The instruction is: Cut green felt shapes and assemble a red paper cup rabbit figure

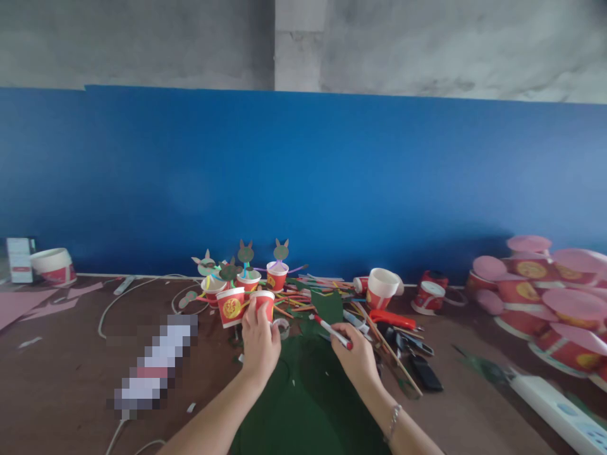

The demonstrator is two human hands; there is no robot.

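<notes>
My left hand [260, 344] is at a red paper cup [267, 303] with a white rim, its fingers over the near side and the thumb at the right. Much of that cup is hidden behind the fingers. Beside it on the left stands another red paper cup [232, 308] with a yellow emblem, slightly tilted. A roll of clear tape [282, 327] lies close to my left thumb. In my right hand [356, 354] is a red-and-white marker [327, 326], pointing up to the left. Dark green paper [303, 398] covers the table below both hands.
Behind the cups stand several cups with paper animal heads [281, 253]. Colored sticks [317, 287], a white cup [383, 287], a red-orange tool [391, 319] and a black object [425, 373] lie around. Pink-topped cups [531, 272] are stacked right, near a power strip [559, 404].
</notes>
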